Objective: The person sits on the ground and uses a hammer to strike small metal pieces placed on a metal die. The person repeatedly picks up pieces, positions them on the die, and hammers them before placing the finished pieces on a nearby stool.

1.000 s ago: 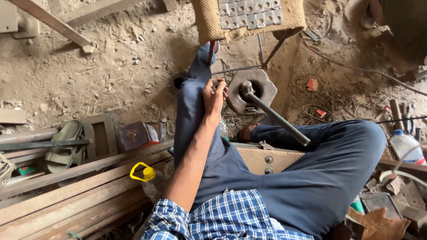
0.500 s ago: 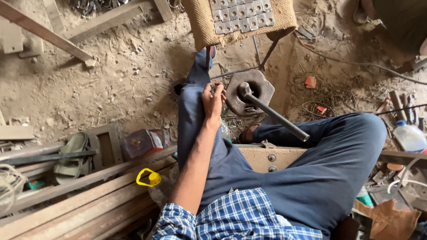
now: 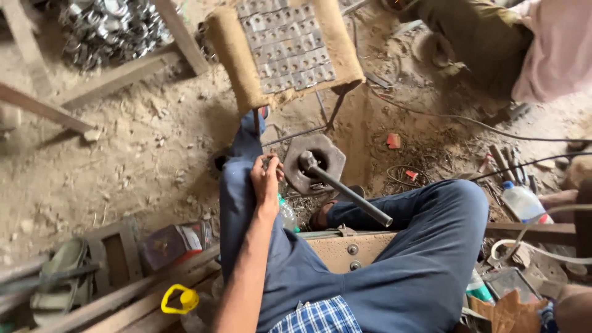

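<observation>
One hand (image 3: 266,180), the left, rests on the blue-trousered knee with fingers (image 3: 271,165) curled together around something too small to tell, the dark steel bar (image 3: 348,192) in its hexagonal iron block (image 3: 314,161) just right of them, slanting back toward the person

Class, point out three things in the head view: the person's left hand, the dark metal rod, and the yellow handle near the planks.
left hand (image 3: 266,182), head view, back of the hand.
dark metal rod (image 3: 351,196), head view, middle of its shaft.
yellow handle (image 3: 179,300), head view, its loop.
</observation>
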